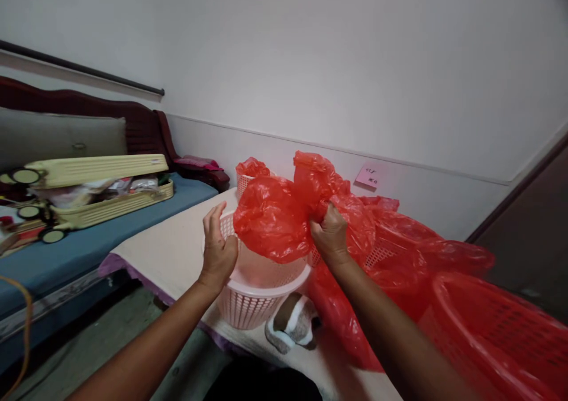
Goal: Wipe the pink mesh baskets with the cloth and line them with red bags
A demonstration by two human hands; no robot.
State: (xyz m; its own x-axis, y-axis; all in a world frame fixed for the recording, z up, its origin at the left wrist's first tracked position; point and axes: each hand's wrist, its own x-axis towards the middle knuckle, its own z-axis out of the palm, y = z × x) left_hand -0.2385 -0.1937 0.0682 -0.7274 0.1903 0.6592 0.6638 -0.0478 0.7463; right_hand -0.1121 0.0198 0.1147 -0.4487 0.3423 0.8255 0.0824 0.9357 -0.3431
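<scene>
A: Hands?
B: Right hand (332, 235) closed in a fist round the gathered part of a red bag (270, 220). Left hand (218, 256) wide, fingers up, thumb apart, at the left rim of the pink basket (248, 306); contact with the rim, cannot tell.
A: Bag's position?
B: Puffed out left of the fist, over the far part of the basket's mouth.
A: Basket?
B: Upright on the tabletop (168, 259), near edge. Striped bundle (290, 324) just right of it, on the near side.
A: Farther out?
B: Far basket (242, 185), red plastic bulging at its top. Near right, large basket (519, 336) under red film. Pink note (367, 176) by the wall.
A: Left?
B: Bed (190, 197), yellow suitcase (102, 173) on it, partly open, packed.
</scene>
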